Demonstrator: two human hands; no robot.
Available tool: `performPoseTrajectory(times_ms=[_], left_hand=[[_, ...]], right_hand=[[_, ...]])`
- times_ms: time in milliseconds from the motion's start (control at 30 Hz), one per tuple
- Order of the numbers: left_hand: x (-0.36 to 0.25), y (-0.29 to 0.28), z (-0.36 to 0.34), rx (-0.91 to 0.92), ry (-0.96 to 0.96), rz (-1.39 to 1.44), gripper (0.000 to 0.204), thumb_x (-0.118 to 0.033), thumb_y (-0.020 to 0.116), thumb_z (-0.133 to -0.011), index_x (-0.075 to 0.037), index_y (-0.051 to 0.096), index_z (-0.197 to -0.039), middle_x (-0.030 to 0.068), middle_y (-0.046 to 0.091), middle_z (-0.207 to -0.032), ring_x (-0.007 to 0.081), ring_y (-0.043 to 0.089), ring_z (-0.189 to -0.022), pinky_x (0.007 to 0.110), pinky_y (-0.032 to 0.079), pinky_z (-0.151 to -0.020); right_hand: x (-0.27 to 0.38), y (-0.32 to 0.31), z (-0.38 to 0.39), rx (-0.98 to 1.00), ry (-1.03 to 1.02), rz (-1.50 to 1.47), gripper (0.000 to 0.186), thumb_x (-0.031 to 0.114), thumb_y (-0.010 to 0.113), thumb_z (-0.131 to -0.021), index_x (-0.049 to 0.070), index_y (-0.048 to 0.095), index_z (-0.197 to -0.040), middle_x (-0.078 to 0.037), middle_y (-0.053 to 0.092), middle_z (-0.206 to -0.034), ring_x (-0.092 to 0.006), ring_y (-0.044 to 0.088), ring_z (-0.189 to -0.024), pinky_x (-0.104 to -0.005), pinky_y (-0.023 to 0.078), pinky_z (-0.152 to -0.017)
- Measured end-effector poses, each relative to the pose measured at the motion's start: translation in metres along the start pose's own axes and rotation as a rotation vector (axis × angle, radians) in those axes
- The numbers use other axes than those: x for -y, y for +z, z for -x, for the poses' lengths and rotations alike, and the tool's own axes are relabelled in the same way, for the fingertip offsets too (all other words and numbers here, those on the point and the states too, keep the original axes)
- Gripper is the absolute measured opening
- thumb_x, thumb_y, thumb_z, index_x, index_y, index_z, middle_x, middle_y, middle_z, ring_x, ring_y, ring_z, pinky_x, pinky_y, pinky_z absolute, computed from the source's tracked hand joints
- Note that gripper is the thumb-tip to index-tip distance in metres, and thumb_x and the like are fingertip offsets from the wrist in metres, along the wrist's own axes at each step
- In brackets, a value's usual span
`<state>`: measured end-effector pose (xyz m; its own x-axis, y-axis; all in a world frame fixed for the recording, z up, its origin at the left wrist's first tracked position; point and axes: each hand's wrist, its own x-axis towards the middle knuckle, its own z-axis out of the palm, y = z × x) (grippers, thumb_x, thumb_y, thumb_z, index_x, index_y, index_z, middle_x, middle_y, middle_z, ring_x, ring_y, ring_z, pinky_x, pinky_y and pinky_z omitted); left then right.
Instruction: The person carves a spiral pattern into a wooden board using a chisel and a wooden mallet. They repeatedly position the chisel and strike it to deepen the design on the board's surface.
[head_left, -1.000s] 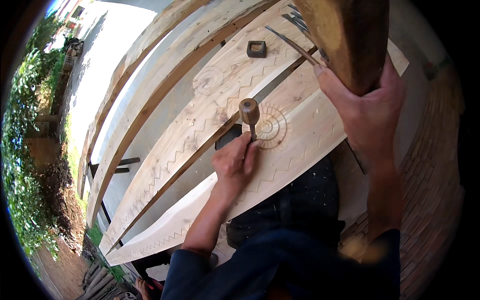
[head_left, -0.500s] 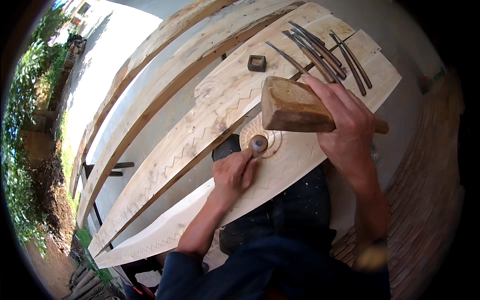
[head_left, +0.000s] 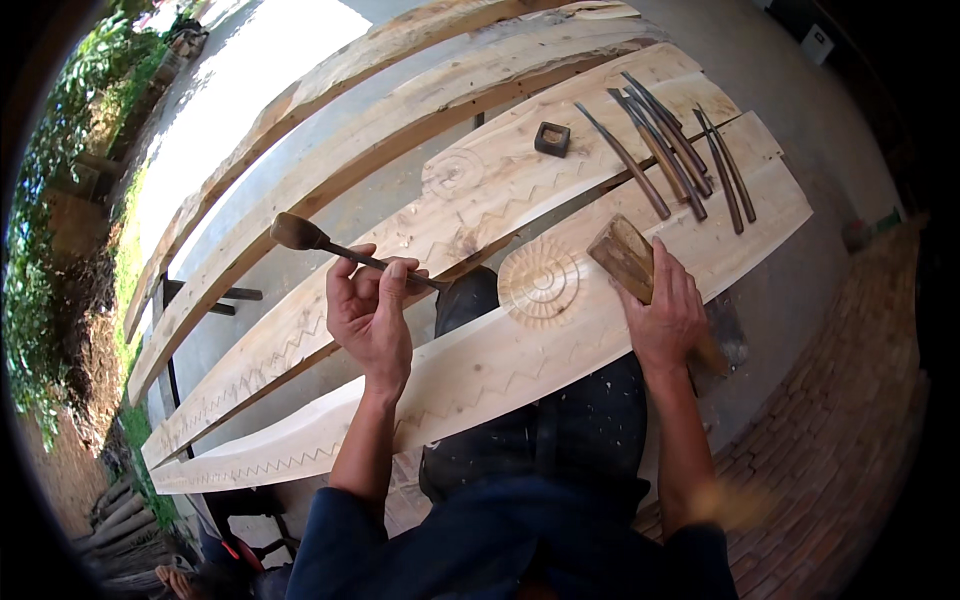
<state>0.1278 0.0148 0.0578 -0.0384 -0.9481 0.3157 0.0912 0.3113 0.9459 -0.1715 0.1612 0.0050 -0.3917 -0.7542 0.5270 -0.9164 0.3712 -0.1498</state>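
My left hand (head_left: 372, 318) grips a carving chisel (head_left: 298, 232) by its thin metal shank, the bulbous wooden handle pointing up and left. The chisel is held above the gap between two long pale boards, left of a round carved rosette (head_left: 540, 283). That rosette, with concentric rings and a notched rim, is cut into the near board (head_left: 470, 375). My right hand (head_left: 668, 318) is wrapped round a wooden mallet (head_left: 622, 250) just right of the rosette. Whether the mallet rests on the board, I cannot tell.
Several chisels (head_left: 665, 140) lie at the far right of the boards, near a small dark square block (head_left: 552, 139). Pencilled zigzags and another round outline mark the far board (head_left: 330, 335). Two thick curved timbers (head_left: 330, 185) stand beyond. Brick paving (head_left: 800, 470) lies at right.
The chisel has come off the rosette and now tilts in my left hand, farther left. My right hand has lowered the mallet toward the board. The view has shifted slightly.
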Motion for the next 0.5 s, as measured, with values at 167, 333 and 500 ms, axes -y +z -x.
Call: performPoseTrajectory(times_ms=[167, 333, 500], left_hand=[[0.007, 0.010, -0.017, 0.077, -0.024, 0.118, 0.020, -0.005, 0.066, -0.112, -0.003, 0.052, -0.126, 0.0211, 0.080, -0.106, 0.0281, 0.082, -0.092, 0.036, 0.070, -0.077], [0.032, 0.034, -0.060, 0.181, 0.013, 0.126, 0.025, -0.014, 0.064, -0.115, -0.003, 0.053, -0.135, 0.0190, 0.081, -0.105, 0.0251, 0.082, -0.092, 0.034, 0.069, -0.075], [0.056, 0.069, -0.101, 0.255, 0.032, 0.168, 0.023, -0.019, 0.063, -0.116, -0.002, 0.058, -0.130, 0.0167, 0.081, -0.104, 0.0221, 0.082, -0.089, 0.033, 0.069, -0.076]], right_hand=[[0.000, 0.005, 0.002, -0.019, 0.014, -0.009, 0.080, 0.028, 0.098, -0.077, 0.009, 0.065, -0.148, -0.009, 0.074, -0.127, -0.0303, 0.074, -0.109, -0.0438, 0.061, -0.091], [0.000, 0.004, -0.004, -0.047, -0.005, -0.044, 0.076, 0.027, 0.098, -0.077, 0.008, 0.066, -0.143, -0.009, 0.074, -0.126, -0.0314, 0.074, -0.109, -0.0435, 0.061, -0.091], [0.002, 0.008, -0.007, -0.040, 0.003, -0.072, 0.074, 0.026, 0.098, -0.076, 0.009, 0.068, -0.141, -0.009, 0.074, -0.126, -0.0323, 0.074, -0.109, -0.0433, 0.061, -0.091]])
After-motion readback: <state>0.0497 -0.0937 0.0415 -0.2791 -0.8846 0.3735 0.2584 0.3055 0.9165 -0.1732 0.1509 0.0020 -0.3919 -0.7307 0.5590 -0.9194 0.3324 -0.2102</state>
